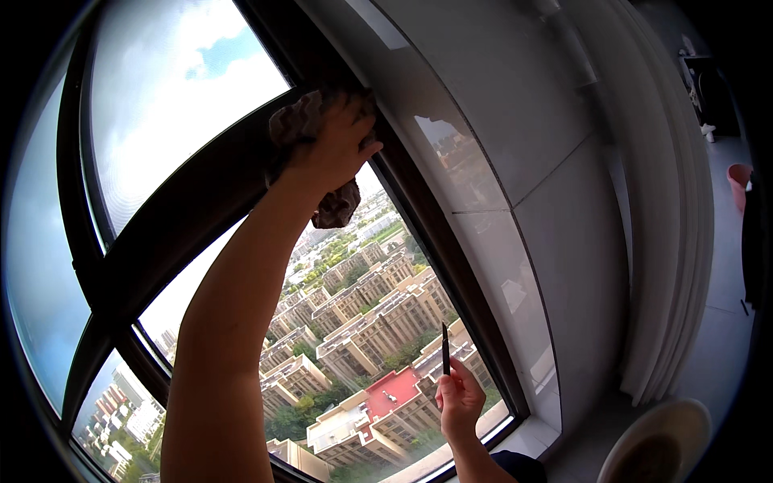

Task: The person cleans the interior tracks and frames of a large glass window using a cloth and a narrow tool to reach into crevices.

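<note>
My left hand (334,145) is raised to the upper corner of the window, pressing a crumpled brown patterned cloth (336,208) against the dark window frame (193,189). Part of the cloth sticks out left of the fingers, and another fold hangs below the wrist over the glass. Lower down, my right hand (460,400) pinches a slim black knife-like tool (446,352) between thumb and fingers. Its pointed end is up, in front of the window pane (354,282). Whether the tool touches the glass cannot be made out.
Grey wall tiles (555,201) run along the window's right side. A pale curtain (664,241) hangs beyond them. At the lower right is a round pale basin (660,443); farther off stands a pink container (738,185). Buildings lie far below outside.
</note>
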Demonstrator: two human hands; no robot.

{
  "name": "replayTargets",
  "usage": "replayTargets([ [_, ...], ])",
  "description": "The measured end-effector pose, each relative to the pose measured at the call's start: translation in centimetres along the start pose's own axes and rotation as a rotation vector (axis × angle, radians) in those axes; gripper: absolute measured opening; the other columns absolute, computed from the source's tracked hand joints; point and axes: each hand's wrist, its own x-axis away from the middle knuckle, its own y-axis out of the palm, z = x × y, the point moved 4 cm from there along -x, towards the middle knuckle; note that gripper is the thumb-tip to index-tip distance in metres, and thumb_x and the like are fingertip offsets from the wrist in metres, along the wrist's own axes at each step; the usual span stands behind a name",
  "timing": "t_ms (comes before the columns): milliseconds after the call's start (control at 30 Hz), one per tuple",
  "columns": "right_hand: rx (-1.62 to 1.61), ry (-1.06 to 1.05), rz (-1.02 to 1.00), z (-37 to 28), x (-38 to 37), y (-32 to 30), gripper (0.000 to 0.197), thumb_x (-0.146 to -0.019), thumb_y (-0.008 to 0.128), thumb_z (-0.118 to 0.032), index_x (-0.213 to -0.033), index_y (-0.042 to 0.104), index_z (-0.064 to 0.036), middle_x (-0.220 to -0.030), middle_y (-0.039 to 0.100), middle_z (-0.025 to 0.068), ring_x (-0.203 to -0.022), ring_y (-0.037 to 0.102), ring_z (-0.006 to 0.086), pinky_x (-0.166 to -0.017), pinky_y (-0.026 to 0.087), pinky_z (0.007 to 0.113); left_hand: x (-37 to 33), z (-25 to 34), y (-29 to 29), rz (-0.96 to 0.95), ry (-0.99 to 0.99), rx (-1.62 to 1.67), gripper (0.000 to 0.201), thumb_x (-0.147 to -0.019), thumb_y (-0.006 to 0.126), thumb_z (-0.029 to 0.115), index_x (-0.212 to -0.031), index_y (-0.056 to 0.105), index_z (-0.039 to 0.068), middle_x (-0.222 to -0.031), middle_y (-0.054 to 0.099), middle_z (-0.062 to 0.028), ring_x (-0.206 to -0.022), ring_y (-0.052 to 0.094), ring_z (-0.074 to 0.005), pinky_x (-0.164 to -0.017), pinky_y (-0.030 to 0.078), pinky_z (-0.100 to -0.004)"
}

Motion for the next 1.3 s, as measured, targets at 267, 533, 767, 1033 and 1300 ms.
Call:
replayTargets([
  [267,-0.053,0.02,0.027,-0.5,-0.3,-0.1,0.029,-0.087,0.056,-0.005,-0.116,0.055,-0.0006,-0.072,0.052,-0.0005,-0.051,0.043,0.0035,-0.041,0.034,0.018,-0.1,-0.4,-0.7,-0.024,-0.007,0.085,0.035,-0.079,0.065,0.025,-0.107,0.058,0.006,-0.116,0.052,-0.0145,-0.112,0.045,-0.0345,-0.095,0.038,-0.0445],
  [533,0.003,-0.024,-0.035,-0.7,0.9,1.2,0.028,-0.087,0.056,-0.004,-0.115,0.055,-0.0005,-0.07,0.053,0.0,-0.051,0.043,0.0034,-0.042,0.034,0.017,7.0,-2.6,-7.3,-0.161,-0.056,0.032,0.039,-0.076,0.069,0.02,-0.11,0.057,0.007,-0.119,0.051,-0.0127,-0.112,0.045,-0.0317,-0.094,0.038,-0.0432],
  [767,-0.034,0.04,-0.093,-1.4,2.6,2.6,0.028,-0.087,0.059,-0.005,-0.114,0.058,-0.0002,-0.077,0.058,0.0002,-0.059,0.05,0.0025,-0.051,0.041,0.016,15.9,-5.8,-12.8,-0.248,-0.198,0.04,0.045,-0.072,0.069,0.015,-0.114,0.056,0.006,-0.121,0.05,-0.0148,-0.115,0.043,-0.0338,-0.096,0.036,-0.0449],
  [1033,-0.012,0.068,-0.168,-0.3,4.6,4.7,0.029,-0.087,0.057,-0.004,-0.116,0.055,-0.0006,-0.072,0.053,-0.001,-0.054,0.045,0.0028,-0.045,0.037,0.017,25.4,-8.3,-19.0,-0.282,-0.295,-0.143,0.043,-0.073,0.068,0.02,-0.113,0.057,0.009,-0.117,0.053,-0.0129,-0.111,0.046,-0.0319,-0.095,0.033,-0.0462],
  [1300,-0.007,0.119,-0.213,0.7,6.4,6.7,0.029,-0.087,0.058,-0.006,-0.116,0.056,-0.0006,-0.073,0.053,-0.0021,-0.053,0.044,0.0018,-0.042,0.033,0.016,32.8,-10.2,-24.2,-0.239,-0.346,-0.167,0.039,-0.078,0.064,0.021,-0.113,0.056,0.007,-0.116,0.053,-0.0152,-0.104,0.049,-0.034,-0.089,0.038,-0.0433],
])
